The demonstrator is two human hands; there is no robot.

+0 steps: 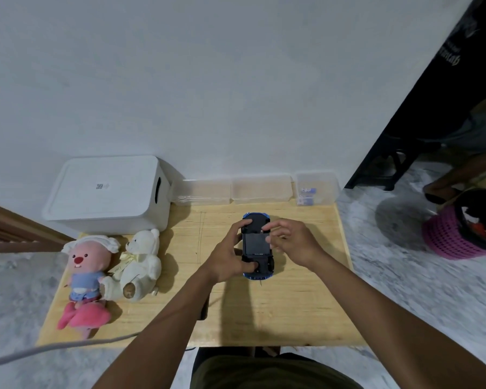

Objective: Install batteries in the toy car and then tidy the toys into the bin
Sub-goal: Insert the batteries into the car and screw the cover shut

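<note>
A blue toy car [256, 244] lies upside down on the wooden table [292, 304], its black underside facing up. My left hand [227, 258] grips the car's left side, with the thumb on the near end and the fingers curled round the far end. Over the car's right side hovers my right hand [289, 241], its fingertips touching the black underside near the battery cover. A white lidded bin [107, 193] stands at the back left. In front of it lie a pink plush toy [84, 273] and a white teddy bear [141, 265].
Three clear plastic boxes line the wall: two look empty [205, 192] [261, 189], and the right one [316, 188] holds blue packs. A grey cable [40, 350] crosses the front left. A pink basket [460, 228] sits on the floor at right, near a person's leg.
</note>
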